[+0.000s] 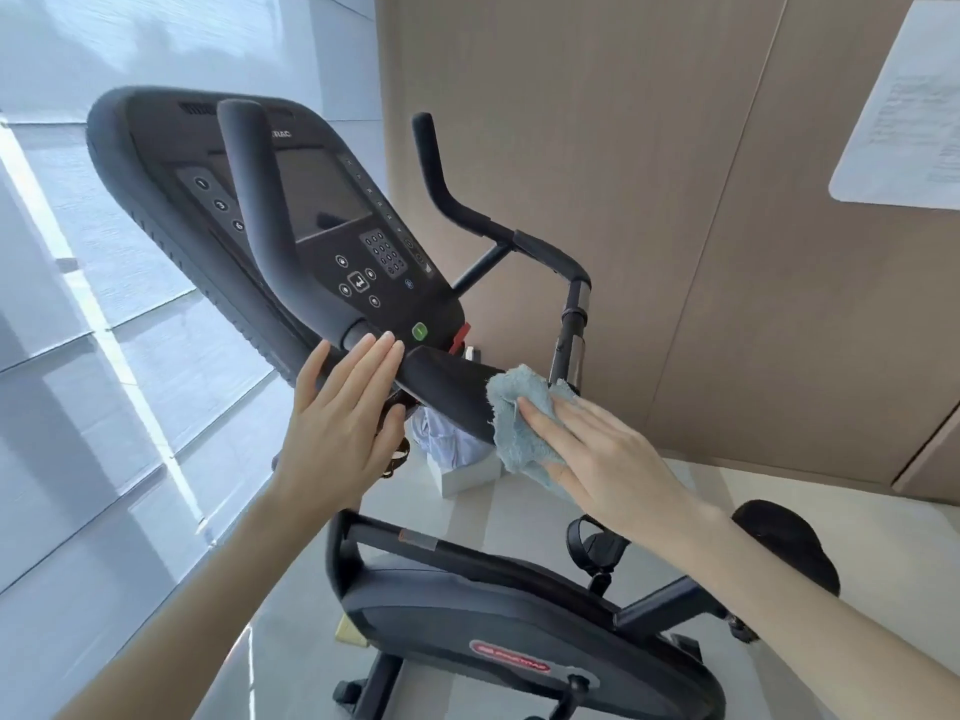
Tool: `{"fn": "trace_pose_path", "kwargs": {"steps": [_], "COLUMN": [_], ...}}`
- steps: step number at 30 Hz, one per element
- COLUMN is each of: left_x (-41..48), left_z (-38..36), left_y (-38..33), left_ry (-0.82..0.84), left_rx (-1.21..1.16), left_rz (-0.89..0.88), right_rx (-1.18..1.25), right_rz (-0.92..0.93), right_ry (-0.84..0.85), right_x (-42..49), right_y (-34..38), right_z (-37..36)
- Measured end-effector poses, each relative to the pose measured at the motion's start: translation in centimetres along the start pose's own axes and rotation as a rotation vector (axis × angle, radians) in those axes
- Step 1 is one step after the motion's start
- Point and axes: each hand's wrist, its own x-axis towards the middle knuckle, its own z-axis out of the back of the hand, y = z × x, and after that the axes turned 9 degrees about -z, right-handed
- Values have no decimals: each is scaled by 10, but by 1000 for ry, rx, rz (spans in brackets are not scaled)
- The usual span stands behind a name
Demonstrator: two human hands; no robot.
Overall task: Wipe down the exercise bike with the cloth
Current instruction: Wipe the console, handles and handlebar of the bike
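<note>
A black exercise bike [493, 631] fills the view, tilted in the frame, with its console [322, 200] at upper left and black handlebars [457, 200] beside it. My left hand [343, 423] lies flat with straight fingers against the lower edge of the console, near the left handlebar's base. My right hand [608, 454] presses a light blue cloth [519, 423] with flat fingers against the black panel [447, 392] under the console. Part of the cloth is hidden under my palm.
A beige panelled wall [649, 200] with a white notice sheet [909, 111] stands behind the bike. Frosted window panes [78, 356] run along the left. A white box with a bag [462, 459] sits on the pale floor beyond the bike. The bike's saddle [795, 543] is at right.
</note>
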Motion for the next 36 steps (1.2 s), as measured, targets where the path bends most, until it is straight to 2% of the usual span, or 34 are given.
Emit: {"fn": "trace_pose_path", "kwargs": {"steps": [3, 10, 15, 20, 29, 32, 36], "left_x": [0, -4, -1, -3, 0, -2, 0], "left_z": [4, 18, 21, 17, 11, 11, 11], "left_y": [-5, -16, -14, -11, 0, 5, 10], "left_ry": [49, 55, 79, 123, 83, 67, 20], "left_rx": [13, 52, 82, 79, 78, 59, 38], "left_rz": [44, 119, 145, 120, 24, 5, 27], "right_rx": [106, 255, 400, 178, 59, 58, 176], "right_rz": [-23, 23, -60, 19, 65, 44, 27], "right_ry": [113, 193, 359, 221, -14, 7, 180], "right_x": [23, 84, 117, 93, 28, 39, 83], "right_y": [8, 32, 44, 38, 9, 15, 39], "right_z": [1, 7, 6, 8, -9, -7, 6]}}
